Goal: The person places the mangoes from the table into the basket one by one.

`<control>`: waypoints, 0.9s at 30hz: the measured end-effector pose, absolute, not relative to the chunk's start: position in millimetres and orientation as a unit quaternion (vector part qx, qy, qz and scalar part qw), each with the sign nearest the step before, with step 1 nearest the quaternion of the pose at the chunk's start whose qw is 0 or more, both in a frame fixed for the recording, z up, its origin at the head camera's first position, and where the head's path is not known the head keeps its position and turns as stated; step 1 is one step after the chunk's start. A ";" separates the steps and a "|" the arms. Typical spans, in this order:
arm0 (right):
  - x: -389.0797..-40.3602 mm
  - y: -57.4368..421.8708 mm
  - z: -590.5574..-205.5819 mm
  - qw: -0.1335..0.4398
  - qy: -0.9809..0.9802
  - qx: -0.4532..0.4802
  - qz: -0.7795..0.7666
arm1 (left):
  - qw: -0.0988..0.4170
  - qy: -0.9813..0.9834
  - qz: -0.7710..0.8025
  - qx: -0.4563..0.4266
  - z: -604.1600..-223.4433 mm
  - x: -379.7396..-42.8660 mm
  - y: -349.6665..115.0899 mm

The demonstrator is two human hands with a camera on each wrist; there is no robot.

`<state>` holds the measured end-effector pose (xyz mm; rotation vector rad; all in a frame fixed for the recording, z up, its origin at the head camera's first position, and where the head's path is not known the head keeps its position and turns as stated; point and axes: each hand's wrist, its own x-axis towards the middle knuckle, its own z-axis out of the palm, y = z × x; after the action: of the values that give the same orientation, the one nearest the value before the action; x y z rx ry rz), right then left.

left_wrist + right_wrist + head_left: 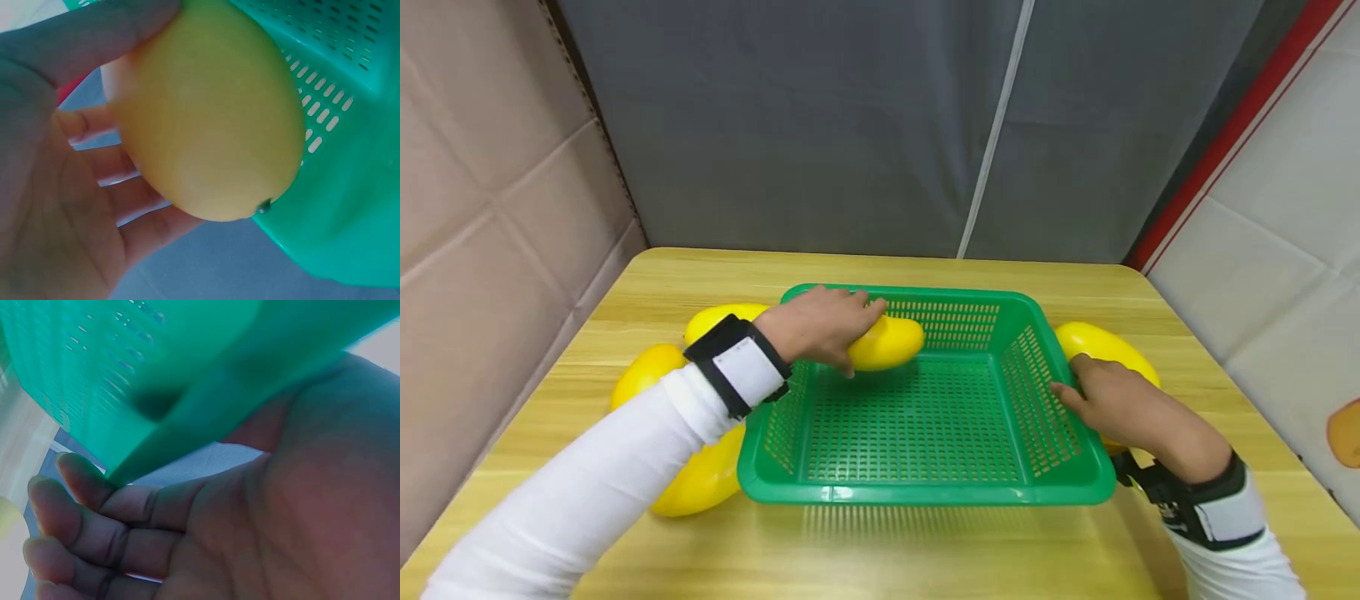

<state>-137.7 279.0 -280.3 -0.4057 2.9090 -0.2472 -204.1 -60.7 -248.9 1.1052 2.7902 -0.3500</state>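
My left hand [823, 325] grips a yellow mango [889, 343] over the left part of a green plastic basket [925, 493]. In the left wrist view, the thumb lies along one side of the mango [212, 119] and the fingers curl round the other, with a small dark stem spot at its end. The basket has slotted walls and floor. At its right rim, my right hand [1116, 404] holds on with the thumb over the edge. The right wrist view shows that hand's fingers [94, 531] bent beneath the basket rim [206, 419].
Left of the basket lie several more mangoes [703, 475] on the wooden table [925, 554], partly behind my left arm. Another mango [1105, 346] sits beyond my right hand. A grey curtain [812, 125] stands behind the table, with pale walls at both sides.
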 end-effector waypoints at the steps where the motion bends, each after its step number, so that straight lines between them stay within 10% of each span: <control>1: -137.9 278.4 -279.9 0.097 0.982 -0.137 -0.083 | 0.067 0.922 -0.119 0.363 -248.6 -204.5 -58.9; 13: -139.6 278.7 -278.9 0.105 0.983 -0.129 -0.081 | 0.150 0.922 -0.136 0.331 -265.0 -209.1 -42.3; 27: -138.4 276.9 -278.5 0.107 0.983 -0.128 -0.081 | 0.090 0.894 -0.266 0.350 -286.9 -208.4 -31.3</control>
<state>-138.4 276.9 -278.5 -0.3779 2.8939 -0.2375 -208.4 -31.3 -286.9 1.0419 2.6567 -0.7901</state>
